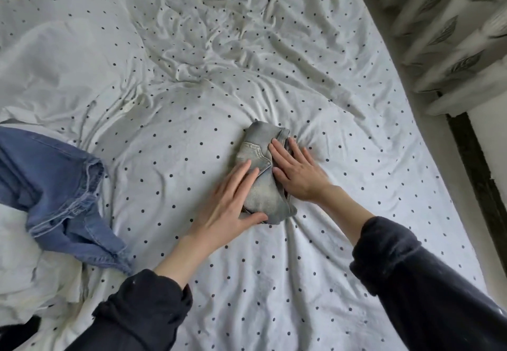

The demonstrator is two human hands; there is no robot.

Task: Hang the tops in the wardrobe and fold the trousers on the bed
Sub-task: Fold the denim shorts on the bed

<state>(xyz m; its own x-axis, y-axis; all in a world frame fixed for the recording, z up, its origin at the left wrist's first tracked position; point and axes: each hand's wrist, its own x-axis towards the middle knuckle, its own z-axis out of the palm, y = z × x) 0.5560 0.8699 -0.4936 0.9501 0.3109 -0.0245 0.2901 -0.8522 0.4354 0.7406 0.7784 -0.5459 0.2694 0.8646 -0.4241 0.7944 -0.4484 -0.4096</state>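
Pressing folded grey trousers, lengthwise away

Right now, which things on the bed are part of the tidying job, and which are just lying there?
Part of the job:
- grey jeans, folded small, pressed flat under the left hand and right hand
- blue jeans, unfolded, at the left
- bed, where the folding happens

Just lying about:
- white bedding, bunched at the left edge
- curtain, beside the bed
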